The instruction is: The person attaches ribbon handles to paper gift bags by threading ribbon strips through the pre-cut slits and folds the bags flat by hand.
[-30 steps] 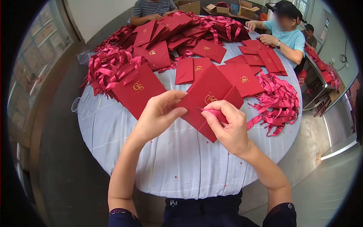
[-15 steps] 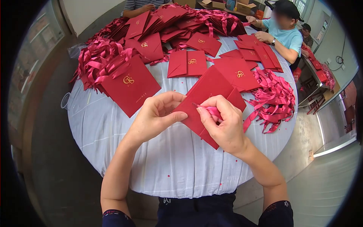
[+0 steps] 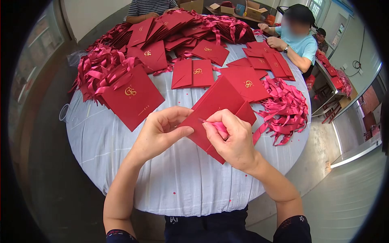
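Note:
A red folded card bag [image 3: 202,139] is tilted in front of me over the near half of the table. My left hand [image 3: 164,129] grips its left corner between thumb and fingers. Over the front of the bag, my right hand [image 3: 229,139] pinches a pink ribbon [image 3: 219,128], its tip pointing left at the red surface. Part of the gold print is hidden behind my right fingers. To the left lies a stack of red bags [image 3: 133,97] topped with ribbons. A loose heap of pink ribbons [image 3: 285,107] lies on the right.
The round table has a pale cloth [image 3: 101,137]. More red bags [image 3: 192,73] lie beyond my hands, with a large pile [image 3: 170,28] at the back. A person in light blue [image 3: 302,46] works at the right, another in stripes [image 3: 150,8] at the back. Cardboard boxes [image 3: 255,11] stand behind.
The view has shifted, so the table contents appear farther left. Both hands still hold the bag and ribbon, and the right fingers now cover more of the gold print than at first.

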Tool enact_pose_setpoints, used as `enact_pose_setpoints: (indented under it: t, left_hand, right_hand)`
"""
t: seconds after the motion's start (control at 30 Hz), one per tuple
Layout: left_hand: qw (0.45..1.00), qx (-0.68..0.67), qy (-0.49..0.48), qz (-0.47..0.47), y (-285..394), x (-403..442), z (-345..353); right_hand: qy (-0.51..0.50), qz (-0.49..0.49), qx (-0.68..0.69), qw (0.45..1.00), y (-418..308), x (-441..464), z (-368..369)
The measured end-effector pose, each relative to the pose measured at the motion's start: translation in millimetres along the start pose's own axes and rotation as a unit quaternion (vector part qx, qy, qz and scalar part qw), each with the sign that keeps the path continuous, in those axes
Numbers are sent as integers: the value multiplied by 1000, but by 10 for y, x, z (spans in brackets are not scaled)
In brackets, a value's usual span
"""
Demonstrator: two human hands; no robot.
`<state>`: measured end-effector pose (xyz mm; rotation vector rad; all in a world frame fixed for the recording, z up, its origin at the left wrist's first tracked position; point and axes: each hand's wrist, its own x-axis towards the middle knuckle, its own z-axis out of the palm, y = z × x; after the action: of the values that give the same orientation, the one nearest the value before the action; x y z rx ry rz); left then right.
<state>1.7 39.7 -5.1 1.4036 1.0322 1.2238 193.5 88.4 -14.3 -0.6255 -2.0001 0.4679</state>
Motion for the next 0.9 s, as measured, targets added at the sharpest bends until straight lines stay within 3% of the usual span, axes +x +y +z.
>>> enact_pose_setpoints:
  t: [0.2,0.27,0.3,0.37,0.53,0.63,0.73,0.83,0.87,0.9]
  left_hand:
    - [998,30,26,38,10,-23,88]
    - [973,196,74,98,59,-43,149]
    - [973,197,72,101,92,-53,186]
    - [935,300,94,164,149,-73,263]
    - [880,378,123,259,141,-83,426]
    - [856,421,95,284,216,-89,527]
    - [870,405,84,269,213,-88,536]
    - [878,394,71,262,239,-81,499]
    - [882,387,66,259,244,-93,485]
    - [882,388,68,258,245,-101,466]
  right_hand:
    - [-3,-29,-49,998,-64,16,-40]
    - [1,-33,-57,998,-90,11,-47]
    - [1,-35,-63,997,-105,4,-52]
    - [-7,1,-65,998,-201,1,-95]
    - [-21,81,-27,996,-319,-24,-174]
    - [-14,105,-18,994,-358,12,-221]
    - [-41,164,18,985,-383,42,-280]
    - [-44,122,124,984,-202,-46,-257]
    - [-45,121,125,984,-207,-76,-263]
    - [-26,54,26,998,-234,-91,-274]
